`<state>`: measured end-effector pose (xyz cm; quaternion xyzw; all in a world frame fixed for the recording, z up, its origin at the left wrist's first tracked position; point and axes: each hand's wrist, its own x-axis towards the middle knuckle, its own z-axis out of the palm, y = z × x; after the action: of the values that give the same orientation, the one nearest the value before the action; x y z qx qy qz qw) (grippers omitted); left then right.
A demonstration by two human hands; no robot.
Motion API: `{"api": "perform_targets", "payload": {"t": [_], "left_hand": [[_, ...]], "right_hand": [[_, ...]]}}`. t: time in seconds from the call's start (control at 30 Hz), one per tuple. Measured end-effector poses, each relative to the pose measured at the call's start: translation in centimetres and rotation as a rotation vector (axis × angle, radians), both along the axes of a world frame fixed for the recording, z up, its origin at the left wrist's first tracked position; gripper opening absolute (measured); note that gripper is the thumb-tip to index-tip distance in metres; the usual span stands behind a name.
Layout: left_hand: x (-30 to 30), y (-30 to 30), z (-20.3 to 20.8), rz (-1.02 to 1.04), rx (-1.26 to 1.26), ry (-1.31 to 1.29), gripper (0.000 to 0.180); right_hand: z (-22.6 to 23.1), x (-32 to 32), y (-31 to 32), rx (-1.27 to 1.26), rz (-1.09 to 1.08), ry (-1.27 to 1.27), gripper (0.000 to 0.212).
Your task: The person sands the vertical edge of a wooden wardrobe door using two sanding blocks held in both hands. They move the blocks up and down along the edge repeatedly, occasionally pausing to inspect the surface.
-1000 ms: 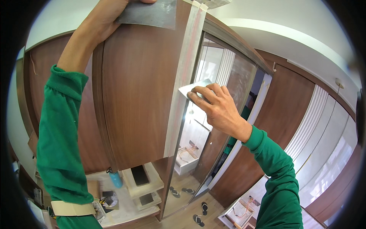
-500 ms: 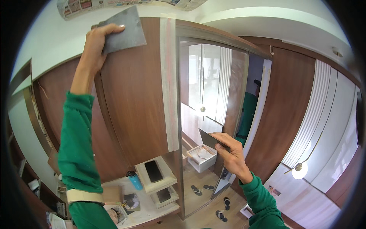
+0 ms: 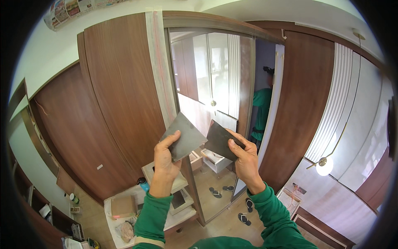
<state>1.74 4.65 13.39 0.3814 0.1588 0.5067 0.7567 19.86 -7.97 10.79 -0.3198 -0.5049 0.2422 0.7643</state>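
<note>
In front of the mirrored door, my left hand grips a flat grey metal putty blade, thumb laid over its face. My right hand is closed on a darker putty blade. The two blades sit side by side at about chest height, their near corners almost meeting; whether they touch I cannot tell. A roll of masking tape circles my left sleeve. Behind my left hand, a pale tape strip with a red line runs down the edge of the brown wood panel.
Below on the left is a bench with a blue bottle, a brown box and a pale stand. Slippers lie on the floor. A co-worker in green stands in the opening at right. A pendant lamp hangs farther right.
My left hand has come down from the top of the wood panel with its blade and now sits beside the right. My right hand's blade has turned to show its broad face.
</note>
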Motion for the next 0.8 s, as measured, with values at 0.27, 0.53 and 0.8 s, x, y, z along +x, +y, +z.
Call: {"api": "perform_targets", "payload": {"t": [0.27, 0.53, 0.8], "left_hand": [[3.8, -2.4, -1.7, 0.033, 0.075, 0.096, 0.026], [5.4, -1.6, -3.2, 0.057, 0.067, 0.073, 0.027], [6.5, -1.1, -5.0, 0.251, 0.322, 0.113, 0.021]], "right_hand": [[-2.2, -1.2, 0.2, -0.100, 0.079, 0.198, 0.046], [-6.4, 1.6, -1.9, -0.166, -0.386, -0.488, 0.038], [-7.3, 2.0, -4.5, -0.298, -0.328, 0.044, 0.034]]}}
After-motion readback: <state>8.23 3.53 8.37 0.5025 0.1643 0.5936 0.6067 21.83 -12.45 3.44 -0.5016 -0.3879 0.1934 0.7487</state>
